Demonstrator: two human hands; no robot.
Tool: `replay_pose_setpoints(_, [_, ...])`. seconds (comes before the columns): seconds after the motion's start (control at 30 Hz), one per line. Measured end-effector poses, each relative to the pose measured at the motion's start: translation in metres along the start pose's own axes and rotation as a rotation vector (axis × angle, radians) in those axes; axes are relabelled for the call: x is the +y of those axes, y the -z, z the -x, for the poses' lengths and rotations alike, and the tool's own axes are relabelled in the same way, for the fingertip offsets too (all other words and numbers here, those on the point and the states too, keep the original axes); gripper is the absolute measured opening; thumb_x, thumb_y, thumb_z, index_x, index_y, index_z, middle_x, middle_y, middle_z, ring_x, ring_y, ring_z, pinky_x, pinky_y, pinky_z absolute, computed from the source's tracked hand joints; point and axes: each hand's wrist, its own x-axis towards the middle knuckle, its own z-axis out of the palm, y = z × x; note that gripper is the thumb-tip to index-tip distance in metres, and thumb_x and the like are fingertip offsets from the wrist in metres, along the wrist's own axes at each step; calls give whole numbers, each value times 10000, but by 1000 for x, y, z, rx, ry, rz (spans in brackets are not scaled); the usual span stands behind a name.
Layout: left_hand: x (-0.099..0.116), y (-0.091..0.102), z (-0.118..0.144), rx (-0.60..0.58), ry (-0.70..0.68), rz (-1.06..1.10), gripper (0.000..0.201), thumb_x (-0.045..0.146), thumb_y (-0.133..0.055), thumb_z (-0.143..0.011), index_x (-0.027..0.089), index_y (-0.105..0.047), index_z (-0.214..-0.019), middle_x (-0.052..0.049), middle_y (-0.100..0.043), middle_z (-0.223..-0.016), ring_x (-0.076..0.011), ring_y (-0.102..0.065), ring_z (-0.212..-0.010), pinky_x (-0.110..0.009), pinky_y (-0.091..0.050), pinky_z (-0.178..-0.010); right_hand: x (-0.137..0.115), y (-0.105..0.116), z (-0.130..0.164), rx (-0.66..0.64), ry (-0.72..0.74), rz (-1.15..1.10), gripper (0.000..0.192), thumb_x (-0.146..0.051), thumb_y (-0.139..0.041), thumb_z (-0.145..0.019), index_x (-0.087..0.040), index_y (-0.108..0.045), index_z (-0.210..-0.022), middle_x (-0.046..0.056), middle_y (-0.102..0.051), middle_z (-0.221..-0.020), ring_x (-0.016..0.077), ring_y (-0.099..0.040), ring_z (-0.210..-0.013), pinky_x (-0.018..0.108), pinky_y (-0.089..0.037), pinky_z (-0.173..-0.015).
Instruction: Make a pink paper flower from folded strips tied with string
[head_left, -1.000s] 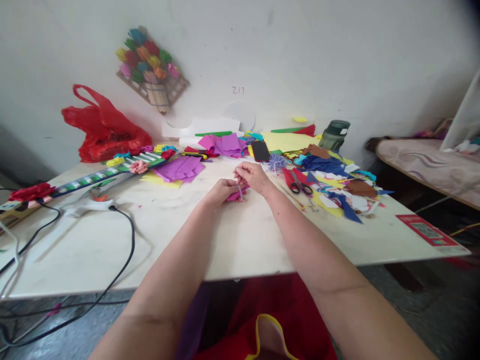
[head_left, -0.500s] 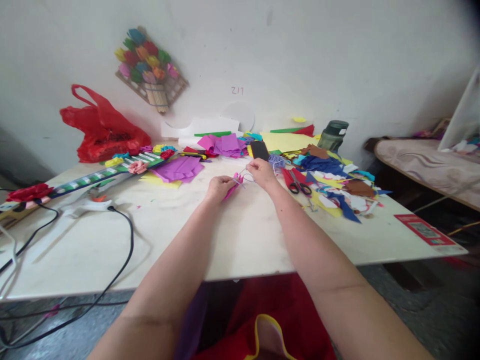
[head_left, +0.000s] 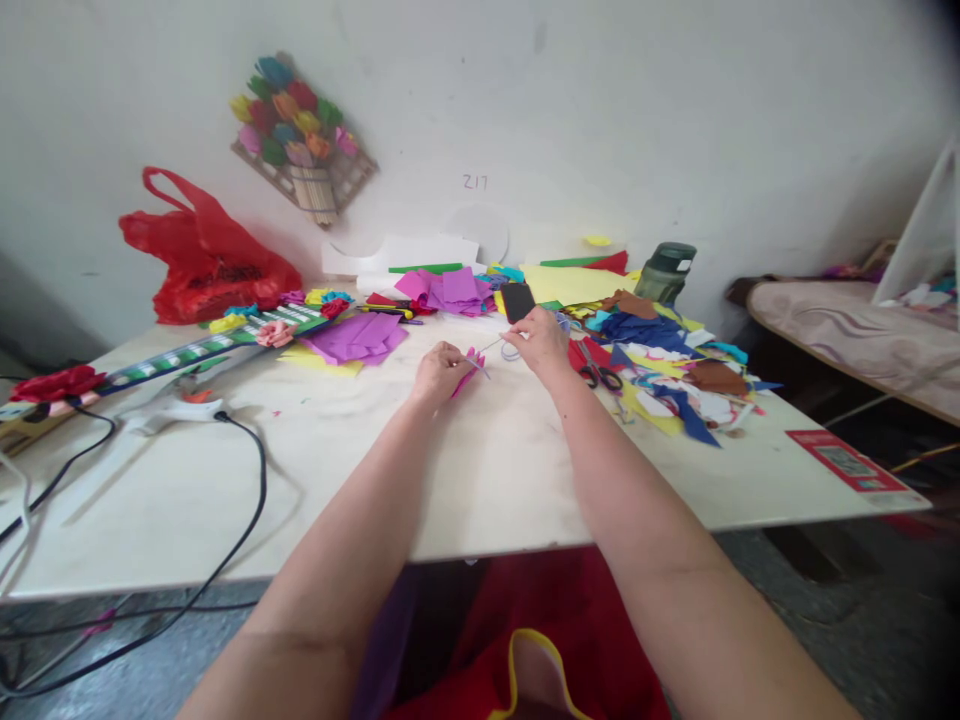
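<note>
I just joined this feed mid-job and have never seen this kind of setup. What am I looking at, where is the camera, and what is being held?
There is no machine here: a person works with two bare hands, and the one camera sits on their head, looking forward and down, so both arms reach in from the bottom. The left hand pinches a small pink paper piece just above the table. The right hand pulls a thin pale thread that runs to that piece. On the table lie purple paper sheets, scissors among colourful scraps, a black phone, a dark green bottle, a red plastic bag and a glue gun with its black cable.
</note>
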Motion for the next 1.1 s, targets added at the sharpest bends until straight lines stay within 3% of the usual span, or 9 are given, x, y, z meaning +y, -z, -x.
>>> replay_pose_setpoints(0.1, [6,-1,4,-81,78,101,252,398,-657,-613,147,-656,-588,-11,-549,-688,-107,-490,-623,-229,-370,-585,-2,6,1,-77,-101,-2,234,-417,-608,-723,-209,-714,-743,47,-645,-728,180,-567,-724,272,-395,-621])
replay_pose_setpoints(0.17, [9,-1,8,-161,215,176,281,411,-674,-584,136,-666,-642,4,-538,-591,-91,-442,-527,-222,-328,-500,-4,6,3,-119,-150,-31,236,-412,-584,-742,-217,-716,-761,37,-665,-695,175,-582,-692,270,-405,-624])
replay_pose_setpoints(0.23, [10,0,10,-223,282,258,316,415,-691,-563,126,-675,-688,11,-527,-530,-80,-404,-480,-216,-296,-466,-5,1,4,-161,-136,-88,233,-380,-551,-771,-224,-717,-819,37,-694,-770,173,-602,-724,269,-423,-652])
replay_pose_setpoints(0.37, [8,1,10,-269,262,357,366,444,-710,-542,109,-683,-687,22,-502,-477,-61,-353,-445,-211,-259,-453,-6,-11,7,-355,-19,-147,328,-328,-555,-766,-279,-648,-1077,29,-681,-1017,183,-616,-864,284,-453,-738])
replay_pose_setpoints(0.43, [6,1,9,-242,264,361,372,453,-717,-533,106,-676,-661,32,-476,-452,-55,-331,-431,-214,-245,-447,-6,-13,8,-360,-44,-68,337,-284,-556,-759,-277,-646,-1084,45,-677,-1030,207,-610,-909,314,-452,-777])
replay_pose_setpoints(0.63, [4,-2,7,-100,241,384,344,440,-730,-526,116,-661,-622,30,-500,-479,-64,-374,-468,-207,-283,-464,-11,-10,5,-139,-110,-48,185,-217,-548,-735,-194,-711,-821,83,-698,-846,218,-623,-840,321,-454,-763])
replay_pose_setpoints(0.77, [-1,-4,3,-31,201,351,322,420,-708,-552,118,-675,-659,5,-561,-536,-89,-438,-516,-208,-312,-486,-29,-18,6,-237,-121,-413,112,-164,-581,-686,-157,-680,-740,26,-662,-676,140,-602,-635,263,-480,-642])
replay_pose_setpoints(0.87, [-7,-5,0,9,181,301,238,351,-687,-575,125,-675,-649,0,-582,-551,-98,-465,-531,-210,-331,-507,-46,-24,11,-371,-309,-674,201,-59,-559,-645,-130,-646,-811,1,-623,-624,86,-525,-453,221,-457,-474])
replay_pose_setpoints(1.1, [-7,-6,-1,68,183,151,165,304,-657,-613,146,-688,-648,-5,-625,-587,-118,-523,-580,-211,-367,-561,-58,-25,18,-394,-442,-831,281,49,-489,-583,-119,-593,-782,24,-636,-759,57,-506,-409,219,-477,-447])
